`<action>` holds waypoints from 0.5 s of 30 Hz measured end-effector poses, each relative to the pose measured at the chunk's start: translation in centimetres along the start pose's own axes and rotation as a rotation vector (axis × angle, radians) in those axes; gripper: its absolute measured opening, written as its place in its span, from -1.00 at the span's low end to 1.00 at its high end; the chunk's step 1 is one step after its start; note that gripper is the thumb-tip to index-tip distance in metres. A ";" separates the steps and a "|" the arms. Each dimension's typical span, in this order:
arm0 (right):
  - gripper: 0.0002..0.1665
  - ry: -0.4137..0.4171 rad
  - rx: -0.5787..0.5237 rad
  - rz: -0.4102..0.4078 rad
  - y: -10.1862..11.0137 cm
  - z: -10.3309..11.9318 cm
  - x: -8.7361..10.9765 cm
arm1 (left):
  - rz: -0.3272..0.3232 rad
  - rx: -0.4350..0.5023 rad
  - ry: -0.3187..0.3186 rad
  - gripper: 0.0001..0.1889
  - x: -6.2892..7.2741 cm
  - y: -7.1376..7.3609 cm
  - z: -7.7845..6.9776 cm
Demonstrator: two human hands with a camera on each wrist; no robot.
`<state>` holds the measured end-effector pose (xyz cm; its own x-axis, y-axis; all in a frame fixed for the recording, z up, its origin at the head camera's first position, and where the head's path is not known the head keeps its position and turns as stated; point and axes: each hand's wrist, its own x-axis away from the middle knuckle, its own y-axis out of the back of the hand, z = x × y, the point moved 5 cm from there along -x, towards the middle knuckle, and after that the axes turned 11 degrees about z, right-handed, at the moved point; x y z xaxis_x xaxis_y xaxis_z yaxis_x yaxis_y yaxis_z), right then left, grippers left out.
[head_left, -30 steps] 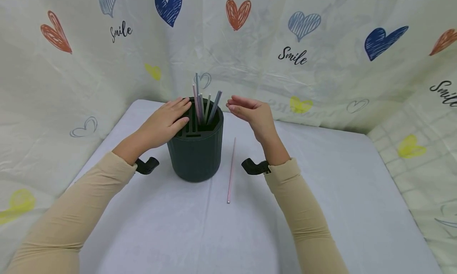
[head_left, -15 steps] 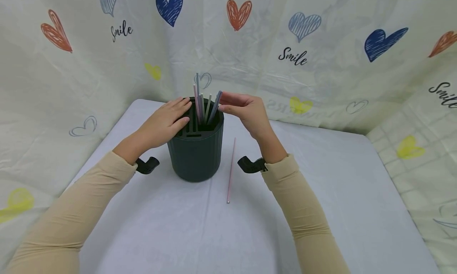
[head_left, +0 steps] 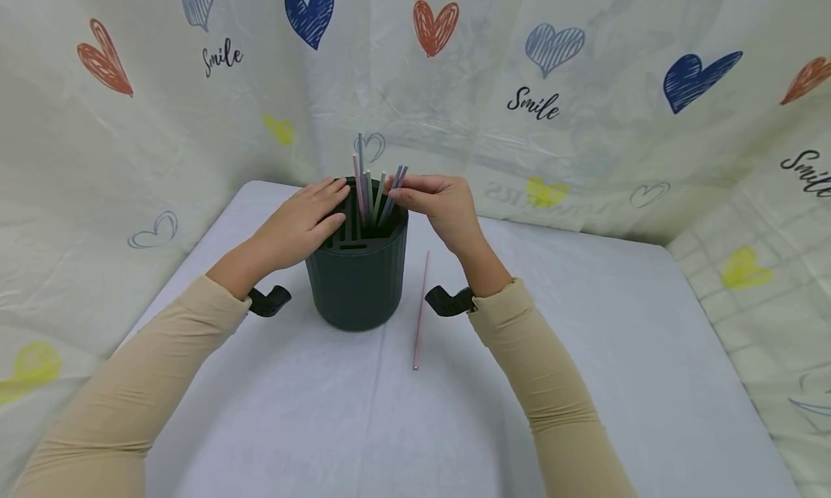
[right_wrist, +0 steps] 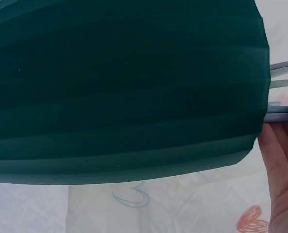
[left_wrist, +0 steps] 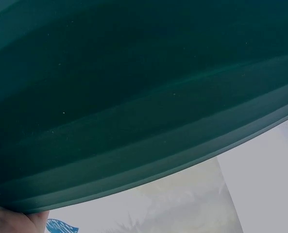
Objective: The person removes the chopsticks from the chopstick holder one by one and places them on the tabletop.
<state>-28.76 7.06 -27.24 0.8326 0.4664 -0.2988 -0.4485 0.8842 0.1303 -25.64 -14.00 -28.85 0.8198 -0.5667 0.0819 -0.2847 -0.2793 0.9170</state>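
Note:
A dark green ribbed holder (head_left: pixel 355 292), with narrow slots in its top, stands upright on the table. Several thin pastel sticks (head_left: pixel 361 188) rise from its larger opening. My left hand (head_left: pixel 295 224) rests on the left side of the holder's top, fingers extended over the rim. At the opposite side, my right hand (head_left: pixel 438 198) pinches blue-grey sticks (head_left: pixel 402 172) near their upper ends; their lower ends are inside the holder. In the right wrist view, thumb and fingers close on these sticks just past the holder's rim. The holder's wall (left_wrist: pixel 134 107) fills most of the left wrist view.
A single pink stick (head_left: pixel 421 310) lies on the white-covered table (head_left: pixel 292 411), to the right of the holder. Behind the table hangs a pale curtain (head_left: pixel 467 130) printed with hearts. Black wrist cameras (head_left: pixel 448 302) jut inward beside the holder.
My right hand has moved left from beside the holder to the blue-grey sticks and taken hold of them. Their tops have shifted slightly right and spread. The left hand has stayed in place.

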 end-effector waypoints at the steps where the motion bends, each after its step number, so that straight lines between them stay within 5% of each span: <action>1: -0.73 0.004 -0.012 -0.010 0.1 0.2 0.0 | -0.001 0.000 -0.001 -0.40 0.0 0.0 0.0; 15: -0.70 0.182 -0.168 -0.174 2.4 7.5 1.3 | -0.006 -0.007 -0.002 -0.40 0.0 -0.1 0.1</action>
<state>-26.34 9.95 -20.17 0.8367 0.2824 -0.4692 -0.3641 0.9269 -0.0915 -25.71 -14.06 -29.01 0.8206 -0.5665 0.0762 -0.2768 -0.2773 0.9200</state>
